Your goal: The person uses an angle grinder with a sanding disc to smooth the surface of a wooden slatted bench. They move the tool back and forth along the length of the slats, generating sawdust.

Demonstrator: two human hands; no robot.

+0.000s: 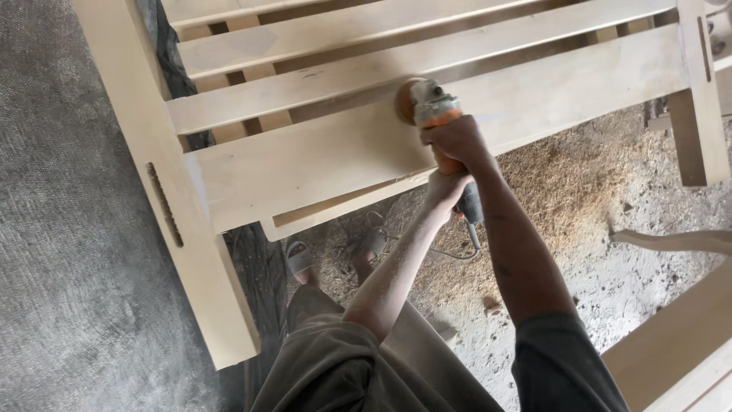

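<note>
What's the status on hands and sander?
Both hands gripping sander: right hand forward, left hand behind. Disc on wide slat. Cord hanging below.

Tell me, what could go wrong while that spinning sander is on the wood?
The sander's disc sits near the wide board's upper edge, so it might catch there and jerk. The cord dangles under the right hand and left hand, close to the legs, and could snag. The feet wear open sandals on the sawdust, so slipping seems possible.
</note>
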